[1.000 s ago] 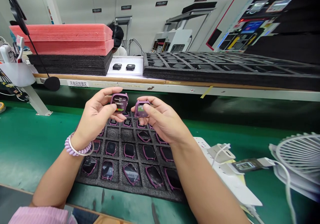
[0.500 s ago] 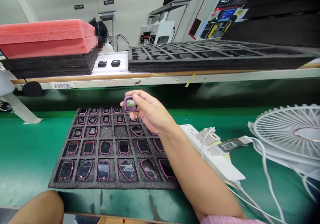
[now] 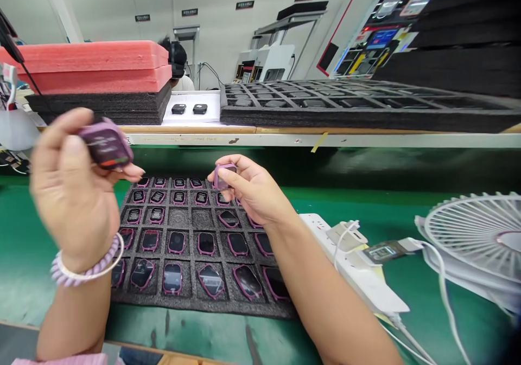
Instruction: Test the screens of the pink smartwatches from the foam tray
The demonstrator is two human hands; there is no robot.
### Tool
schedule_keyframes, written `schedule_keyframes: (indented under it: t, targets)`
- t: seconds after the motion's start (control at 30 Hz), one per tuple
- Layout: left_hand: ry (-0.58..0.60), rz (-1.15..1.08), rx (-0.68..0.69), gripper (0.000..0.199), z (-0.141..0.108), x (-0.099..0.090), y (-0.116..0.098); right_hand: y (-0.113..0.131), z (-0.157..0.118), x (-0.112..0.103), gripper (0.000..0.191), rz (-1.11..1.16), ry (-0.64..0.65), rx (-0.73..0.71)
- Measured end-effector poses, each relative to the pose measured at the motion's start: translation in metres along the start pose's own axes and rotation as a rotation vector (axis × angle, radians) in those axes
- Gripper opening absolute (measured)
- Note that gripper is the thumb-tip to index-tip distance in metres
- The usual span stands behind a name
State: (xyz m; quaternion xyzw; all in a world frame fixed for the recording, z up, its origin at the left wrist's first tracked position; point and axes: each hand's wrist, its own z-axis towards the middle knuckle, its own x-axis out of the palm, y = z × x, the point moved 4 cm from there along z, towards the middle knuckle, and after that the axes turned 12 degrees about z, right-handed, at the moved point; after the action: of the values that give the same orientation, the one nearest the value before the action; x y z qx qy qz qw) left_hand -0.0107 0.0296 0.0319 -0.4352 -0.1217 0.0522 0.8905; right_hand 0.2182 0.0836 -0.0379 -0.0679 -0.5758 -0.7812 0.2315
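My left hand (image 3: 77,186), raised at the left, grips a purple smartwatch body (image 3: 106,145); its dark screen shows blurred pale text and an orange-red patch. Over the far part of the tray, my right hand (image 3: 252,189) pinches a second purple watch body (image 3: 224,175) between thumb and fingers, and its screen is turned partly away. Below both hands lies a dark grey foam tray (image 3: 179,302) with square pockets. Most visible pockets hold a purple-framed watch (image 3: 173,278), some with lit text on the screen. Two pockets in the middle row hold no watch.
A white power strip (image 3: 358,267) with plugged chargers lies right of the tray, beside a white fan (image 3: 476,240). On the shelf above stand pink foam blocks (image 3: 114,64), two black watch bodies (image 3: 199,109) and a long black tray (image 3: 345,118). Someone sits behind the shelf.
My left hand has come up into view at the left with a watch in it. My right hand still holds its watch, now tilted. The whole view has shifted slightly.
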Motion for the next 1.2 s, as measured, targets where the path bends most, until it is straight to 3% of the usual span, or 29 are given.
schedule_keyframes:
  t: [0.07, 0.2, 0.33, 0.57, 1.03, 1.2]
  targets:
    - [-0.002, 0.034, 0.046, 0.012, 0.006, 0.006, 0.013, 0.001, -0.001, 0.0, 0.046, 0.012, -0.002, 0.024]
    - [0.23, 0.066, -0.192, 0.024, 0.01, 0.028, 0.052, 0.001, -0.001, 0.003, 0.042, 0.058, 0.003, 0.091]
    - [0.332, 0.054, -0.311, 0.033, 0.005, 0.038, 0.07, 0.003, -0.002, 0.006, 0.034, 0.087, 0.016, 0.113]
    - [0.393, 0.041, -0.365, 0.032, 0.002, 0.043, 0.075, 0.005, -0.002, 0.008, 0.037, 0.115, 0.017, 0.114]
    - [0.39, 0.116, -0.361, 0.024, 0.004, 0.043, 0.079, 0.003, -0.002, 0.007, 0.035, 0.121, 0.027, 0.116]
    - [0.441, 0.177, -0.373, 0.037, 0.004, 0.043, 0.082, -0.006, 0.0, 0.007, 0.038, 0.143, 0.048, 0.15]
